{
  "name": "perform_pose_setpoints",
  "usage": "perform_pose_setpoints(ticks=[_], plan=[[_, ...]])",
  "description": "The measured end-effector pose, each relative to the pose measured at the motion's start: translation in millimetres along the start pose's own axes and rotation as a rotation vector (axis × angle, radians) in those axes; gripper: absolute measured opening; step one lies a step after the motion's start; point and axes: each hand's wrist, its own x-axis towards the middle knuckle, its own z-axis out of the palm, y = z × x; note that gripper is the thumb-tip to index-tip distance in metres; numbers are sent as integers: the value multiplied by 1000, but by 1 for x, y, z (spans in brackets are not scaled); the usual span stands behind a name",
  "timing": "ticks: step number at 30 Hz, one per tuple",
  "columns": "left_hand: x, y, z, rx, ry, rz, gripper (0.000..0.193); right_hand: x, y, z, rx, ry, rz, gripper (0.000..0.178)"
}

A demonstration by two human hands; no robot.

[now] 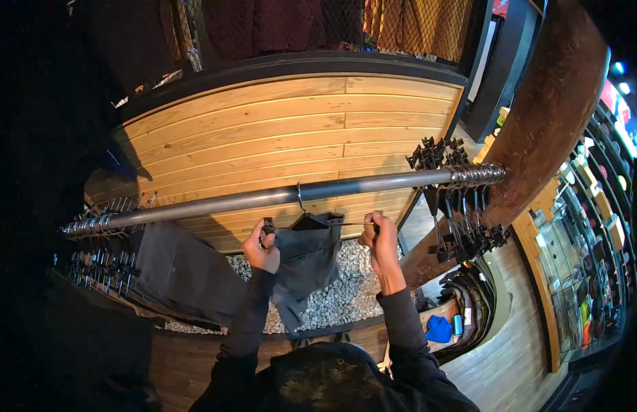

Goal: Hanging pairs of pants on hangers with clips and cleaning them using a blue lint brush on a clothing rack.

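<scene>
A clip hanger (pixel 302 200) hangs by its metal hook from the middle of a grey metal rail (pixel 229 202). Below it are dark grey trousers (pixel 306 259), bunched, with one leg drooping toward the pebbles. My left hand (pixel 262 251) is closed around the hanger's left clip, beside the trousers' waist. The thumb and fingers of my right hand (pixel 382 244) pinch the right end of the thin hanger bar; a short stretch of bare bar shows between them and the trousers. Whether a clip grips the cloth on either side is too small to tell.
More dark trousers (pixel 184 268) hang at the rail's left end among several clip hangers (pixel 102 264). Bare black clip hangers (pixel 463 206) crowd the right end, against a thick brown post (pixel 549 103). Behind stands a wood-plank panel (pixel 284 123); white pebbles (pixel 346 295) lie below.
</scene>
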Motion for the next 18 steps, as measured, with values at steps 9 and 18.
perform_pose_setpoints(ticks=[9,18], plan=[[3,17,-16,100,-79,39,35,-2,22,36,-71,92,130,37],[8,-6,-18,-186,-95,-155,38,24,47,3,-145,-331,-98,35]])
